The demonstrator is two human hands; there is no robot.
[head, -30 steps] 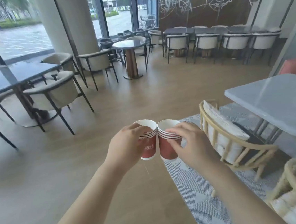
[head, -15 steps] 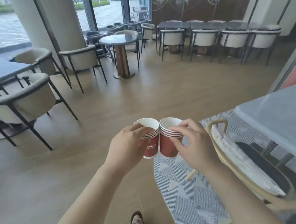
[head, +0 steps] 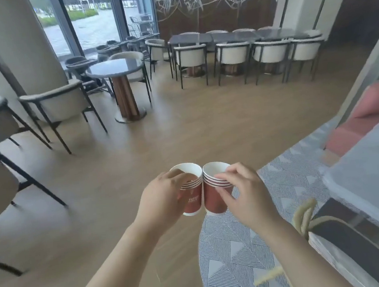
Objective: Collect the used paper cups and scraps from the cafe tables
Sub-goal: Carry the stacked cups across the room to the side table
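Two red paper cups with white rims are held upright side by side in front of me, touching each other. My left hand point(head: 163, 198) grips the left cup point(head: 193, 201) around its side, thumb over the rim. My right hand point(head: 243, 196) pinches the right cup point(head: 213, 197) near its striped upper band. Both cups look empty inside. They hang in the air over the wooden floor, at the edge of a patterned rug.
A grey striped rug point(head: 245, 253) lies below right. A pale table point(head: 376, 169) and a wicker chair point(head: 331, 229) stand at the right. A round table point(head: 116, 67) on a wooden pedestal, a long row of tables and chairs at the back, and chairs point(head: 57, 105) at the left surround open floor.
I have walked forward and turned: the round table and back chairs are nearer, the right table and wicker chair slid toward the lower right. Both hands kept their hold on the cups.
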